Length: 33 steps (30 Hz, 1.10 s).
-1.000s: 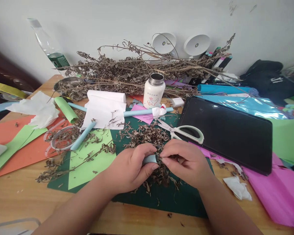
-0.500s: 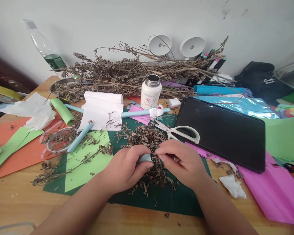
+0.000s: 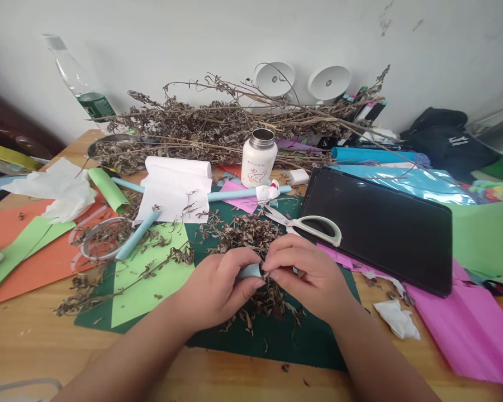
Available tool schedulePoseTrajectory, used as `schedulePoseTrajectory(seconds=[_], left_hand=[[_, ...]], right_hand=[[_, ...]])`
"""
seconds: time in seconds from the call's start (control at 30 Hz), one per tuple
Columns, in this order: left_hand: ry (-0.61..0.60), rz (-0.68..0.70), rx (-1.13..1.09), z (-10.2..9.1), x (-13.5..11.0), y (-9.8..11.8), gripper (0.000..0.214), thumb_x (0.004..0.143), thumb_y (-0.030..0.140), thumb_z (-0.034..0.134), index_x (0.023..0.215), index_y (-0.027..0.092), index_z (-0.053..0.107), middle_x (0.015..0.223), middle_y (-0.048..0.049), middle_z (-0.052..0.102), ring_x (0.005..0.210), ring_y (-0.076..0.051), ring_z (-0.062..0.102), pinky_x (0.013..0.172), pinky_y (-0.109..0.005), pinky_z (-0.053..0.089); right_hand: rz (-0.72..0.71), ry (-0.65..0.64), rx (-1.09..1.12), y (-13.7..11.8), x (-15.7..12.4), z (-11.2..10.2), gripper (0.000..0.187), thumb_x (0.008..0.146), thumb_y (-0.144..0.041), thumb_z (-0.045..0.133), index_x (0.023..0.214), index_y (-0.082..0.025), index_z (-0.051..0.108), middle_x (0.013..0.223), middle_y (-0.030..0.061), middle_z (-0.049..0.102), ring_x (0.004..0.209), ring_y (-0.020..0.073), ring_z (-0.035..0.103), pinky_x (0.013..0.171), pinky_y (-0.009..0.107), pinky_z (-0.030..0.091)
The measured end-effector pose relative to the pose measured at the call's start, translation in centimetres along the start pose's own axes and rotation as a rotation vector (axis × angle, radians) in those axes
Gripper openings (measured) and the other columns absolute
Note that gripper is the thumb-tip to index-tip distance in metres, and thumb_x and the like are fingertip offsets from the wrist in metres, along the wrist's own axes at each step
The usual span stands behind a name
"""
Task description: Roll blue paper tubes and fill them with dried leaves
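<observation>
My left hand (image 3: 220, 290) is closed round a short light blue paper tube (image 3: 248, 271), whose open end points right. My right hand (image 3: 304, 272) pinches its fingertips together right at that open end; what they hold is too small to make out. Both hands hover over a pile of dried brown leaves and twigs (image 3: 251, 237) on a dark green cutting mat (image 3: 276, 338). A light green paper sheet (image 3: 151, 279) lies on the mat's left side.
Scissors with pale green handles (image 3: 314, 226) lie just beyond my right hand, beside a black tablet (image 3: 381, 229). A white bottle (image 3: 257, 159), long dried branches (image 3: 235, 120), white paper (image 3: 176, 187), other blue tubes (image 3: 136, 234), tissue (image 3: 62, 187) and coloured paper sheets (image 3: 465, 329) crowd the wooden table.
My hands have shifted slightly left and up with the blue tube. My right fingertips have closed in against the tube's open end.
</observation>
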<state>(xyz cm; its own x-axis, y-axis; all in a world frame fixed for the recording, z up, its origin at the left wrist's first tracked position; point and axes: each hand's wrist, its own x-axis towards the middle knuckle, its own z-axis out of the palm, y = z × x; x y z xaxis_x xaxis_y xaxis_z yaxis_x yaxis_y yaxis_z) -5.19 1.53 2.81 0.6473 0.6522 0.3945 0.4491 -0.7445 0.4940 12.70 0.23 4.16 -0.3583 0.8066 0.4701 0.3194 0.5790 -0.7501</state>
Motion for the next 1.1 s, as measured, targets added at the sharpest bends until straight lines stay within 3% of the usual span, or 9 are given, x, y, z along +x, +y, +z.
schedulePoseTrajectory(seconds=[0.23,0.43,0.7,0.87,1.1], left_hand=[[0.033,-0.057,-0.001,-0.3,0.1,0.2,0.015,0.081,0.024,0.038,0.094,0.017,0.038,0.072,-0.0019,0.057,0.058,-0.013,0.055,0.05,-0.022,0.043],[0.024,0.037,0.092,-0.3,0.1,-0.1,0.014,0.082,0.027,0.037,0.092,0.017,0.04,0.073,-0.0025,0.06,0.057,-0.014,0.057,0.05,-0.024,0.044],[0.086,0.14,0.19,-0.2,0.3,-0.2,0.015,0.083,0.028,0.036,0.091,0.016,0.04,0.076,-0.0052,0.063,0.061,-0.016,0.06,0.053,-0.026,0.046],[0.047,0.153,0.14,-0.1,0.3,-0.3,0.013,0.082,0.026,0.038,0.091,0.017,0.039,0.074,-0.0045,0.063,0.061,-0.016,0.06,0.054,-0.026,0.047],[0.074,0.141,0.164,-0.2,0.1,-0.2,0.012,0.083,0.027,0.037,0.09,0.017,0.039,0.076,-0.0042,0.062,0.061,-0.015,0.059,0.054,-0.025,0.046]], right_hand=[[-0.015,-0.056,0.021,-0.1,-0.2,0.0,0.018,0.075,-0.01,0.05,0.087,-0.02,0.059,0.081,0.0025,0.053,0.073,0.0099,0.053,0.064,0.022,0.045],[-0.028,0.031,0.055,-0.2,-0.2,0.6,0.009,0.073,-0.016,0.055,0.081,-0.019,0.058,0.08,0.0028,0.052,0.073,0.0112,0.053,0.064,0.024,0.045],[0.105,0.084,0.152,0.2,-0.5,1.1,0.013,0.072,-0.011,0.055,0.079,-0.022,0.051,0.075,-0.0006,0.053,0.067,0.0099,0.05,0.057,0.022,0.042],[0.076,0.031,0.053,0.0,-0.2,0.8,0.008,0.073,-0.015,0.056,0.068,-0.019,0.052,0.068,-0.0009,0.051,0.063,0.0092,0.049,0.055,0.021,0.04],[0.078,0.013,0.029,-0.2,-0.1,0.6,0.006,0.073,-0.015,0.055,0.074,-0.019,0.059,0.077,0.0013,0.053,0.067,0.0088,0.053,0.057,0.02,0.044]])
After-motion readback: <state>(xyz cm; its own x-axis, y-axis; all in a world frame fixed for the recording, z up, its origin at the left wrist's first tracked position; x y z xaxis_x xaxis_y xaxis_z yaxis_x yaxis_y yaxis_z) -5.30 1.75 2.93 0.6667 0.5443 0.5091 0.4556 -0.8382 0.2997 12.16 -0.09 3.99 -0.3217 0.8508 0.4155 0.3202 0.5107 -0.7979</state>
